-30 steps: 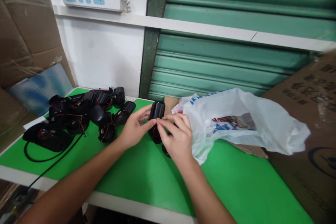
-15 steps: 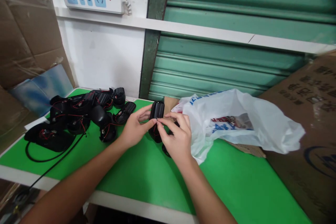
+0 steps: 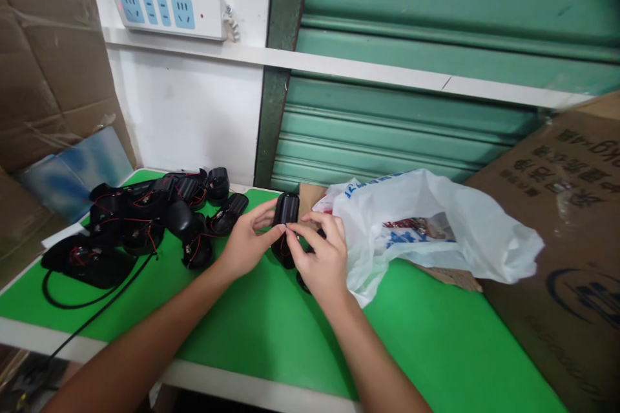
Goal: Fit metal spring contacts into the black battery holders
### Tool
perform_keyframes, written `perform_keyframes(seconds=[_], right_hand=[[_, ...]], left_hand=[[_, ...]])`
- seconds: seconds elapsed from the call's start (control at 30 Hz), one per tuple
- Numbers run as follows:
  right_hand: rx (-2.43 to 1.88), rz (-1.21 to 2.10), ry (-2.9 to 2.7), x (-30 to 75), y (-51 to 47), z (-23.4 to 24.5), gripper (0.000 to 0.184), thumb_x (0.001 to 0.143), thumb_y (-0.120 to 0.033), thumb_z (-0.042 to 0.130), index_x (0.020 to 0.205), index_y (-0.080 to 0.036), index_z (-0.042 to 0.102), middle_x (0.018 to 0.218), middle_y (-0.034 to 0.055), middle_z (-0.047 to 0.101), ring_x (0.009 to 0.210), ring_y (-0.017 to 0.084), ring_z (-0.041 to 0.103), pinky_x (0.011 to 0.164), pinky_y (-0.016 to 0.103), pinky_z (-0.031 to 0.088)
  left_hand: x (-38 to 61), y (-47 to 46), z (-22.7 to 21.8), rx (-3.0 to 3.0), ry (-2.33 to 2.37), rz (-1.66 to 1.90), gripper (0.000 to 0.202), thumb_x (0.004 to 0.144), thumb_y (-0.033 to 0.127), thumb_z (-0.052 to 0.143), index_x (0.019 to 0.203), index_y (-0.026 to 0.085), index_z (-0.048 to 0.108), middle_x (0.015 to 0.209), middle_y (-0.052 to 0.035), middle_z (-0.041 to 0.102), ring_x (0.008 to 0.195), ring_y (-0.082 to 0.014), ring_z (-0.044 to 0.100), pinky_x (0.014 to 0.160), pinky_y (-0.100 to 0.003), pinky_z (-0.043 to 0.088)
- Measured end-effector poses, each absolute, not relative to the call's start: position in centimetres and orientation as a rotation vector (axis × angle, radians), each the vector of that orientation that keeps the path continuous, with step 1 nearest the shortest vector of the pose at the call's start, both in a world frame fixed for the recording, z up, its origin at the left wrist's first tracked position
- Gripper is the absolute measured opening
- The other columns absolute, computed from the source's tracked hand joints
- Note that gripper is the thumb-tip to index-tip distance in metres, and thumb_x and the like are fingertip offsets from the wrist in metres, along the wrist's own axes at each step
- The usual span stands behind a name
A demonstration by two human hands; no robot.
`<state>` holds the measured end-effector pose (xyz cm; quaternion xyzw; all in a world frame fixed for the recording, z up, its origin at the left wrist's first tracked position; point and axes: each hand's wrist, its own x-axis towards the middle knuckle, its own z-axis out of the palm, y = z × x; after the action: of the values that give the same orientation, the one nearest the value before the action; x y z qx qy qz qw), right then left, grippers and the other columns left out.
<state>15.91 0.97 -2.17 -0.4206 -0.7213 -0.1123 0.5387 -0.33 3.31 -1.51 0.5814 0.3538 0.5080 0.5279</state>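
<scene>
A black plastic housing (image 3: 287, 209) with a ribbed upper part and a thin red wire stands upright on the green tabletop, between my hands. My left hand (image 3: 252, 237) grips it from the left, thumb at its front and fingers behind. On its right, my right hand (image 3: 320, 250) has thumb and forefinger pinched at the middle of the housing, close to the left thumb. Whatever lies between those fingertips is too small to make out. Another black part (image 3: 303, 281) is partly hidden behind my right hand.
Several similar black housings (image 3: 181, 219) with red wires are heaped at the left, beside a black cable (image 3: 104, 297). A white plastic bag (image 3: 416, 206) lies at the right on cardboard. Large cartons (image 3: 557, 219) flank the green tabletop (image 3: 436, 335); a power strip (image 3: 169, 11) hangs behind.
The view has shifted slightly, with the background lower in the picture. Both hands stay at the housing in nearly the same pose.
</scene>
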Motion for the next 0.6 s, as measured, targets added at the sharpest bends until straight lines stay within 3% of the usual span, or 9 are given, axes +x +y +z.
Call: perform_keyframes(seconds=[0.23,0.37,0.5,0.6], right_hand=[[-1.027,-0.276,-1.726,15.7,1.2,-2.8,0.009,0.092,-0.017,0.071,0.092,-0.021,0.079,0.097,0.0091,0.067,0.091,0.024,0.060,0.081,0.041,0.054],[-1.044,-0.183,-1.690,15.7,1.0,-2.4,0.010,0.092,-0.019,0.070,0.092,-0.024,0.079,0.101,0.0084,0.068,0.096,0.025,0.062,0.087,0.043,0.055],[-1.042,0.120,-1.630,16.3,0.8,-1.4,0.017,0.089,-0.023,0.069,0.103,-0.027,0.078,0.110,0.0078,0.067,0.107,0.027,0.062,0.093,0.045,0.054],[-1.019,0.552,-1.440,17.2,1.3,-1.3,0.030,0.088,-0.029,0.067,0.118,-0.028,0.072,0.112,0.0071,0.067,0.103,0.024,0.065,0.088,0.041,0.056]], left_hand=[[-0.1,3.3,-1.9,1.398,0.894,1.231,0.069,0.083,0.039,0.079,0.142,0.012,0.058,0.125,-0.0172,0.075,0.112,-0.0291,0.074,0.101,-0.044,0.057],[-0.2,3.4,-2.0,1.429,0.873,1.241,0.065,0.084,0.038,0.078,0.141,0.012,0.059,0.127,-0.0164,0.075,0.114,-0.0276,0.073,0.106,-0.043,0.055],[-0.6,3.8,-1.7,1.384,0.839,1.204,0.068,0.081,0.040,0.081,0.140,0.015,0.059,0.126,-0.0147,0.075,0.119,-0.0282,0.070,0.107,-0.043,0.053],[-0.8,3.8,-1.4,1.321,0.807,1.162,0.071,0.080,0.040,0.083,0.142,0.016,0.059,0.127,-0.0150,0.074,0.121,-0.0296,0.069,0.106,-0.043,0.053]])
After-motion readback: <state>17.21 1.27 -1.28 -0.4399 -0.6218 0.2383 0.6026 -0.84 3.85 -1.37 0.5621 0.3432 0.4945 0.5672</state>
